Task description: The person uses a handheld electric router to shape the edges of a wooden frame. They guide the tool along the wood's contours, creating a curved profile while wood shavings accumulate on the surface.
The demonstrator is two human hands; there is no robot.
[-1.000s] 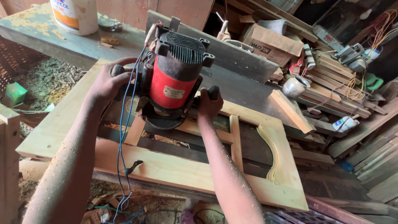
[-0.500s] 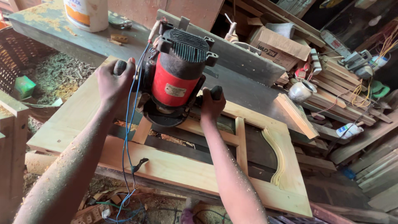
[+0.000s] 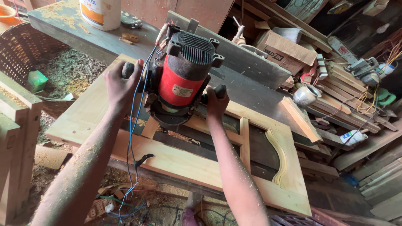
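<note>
The place is a crowded wood workshop, with sawdust on the floor and a grey tabletop (image 3: 251,90) whose far right corner is heaped with offcuts and wires. A pale wooden door frame (image 3: 180,161) lies flat over the near edge of it, probably so the tool can slide on its rails. A red router (image 3: 182,81) stands upright on the frame near its left end; the left hand (image 3: 121,86) and right hand (image 3: 215,102) each have the fingers clamped on a black side handle, which seems to steady it from both sides.

Base of the red and black electric router (image 3: 182,79) hiding the pale wooden door frame (image 3: 234,167) beneath, black side knobs mostly wrapped by left hand (image 3: 121,86) and right hand (image 3: 215,102), white plastic tub (image 3: 100,12) cut off at top edge, both forearms cropped at bottom edge
</note>
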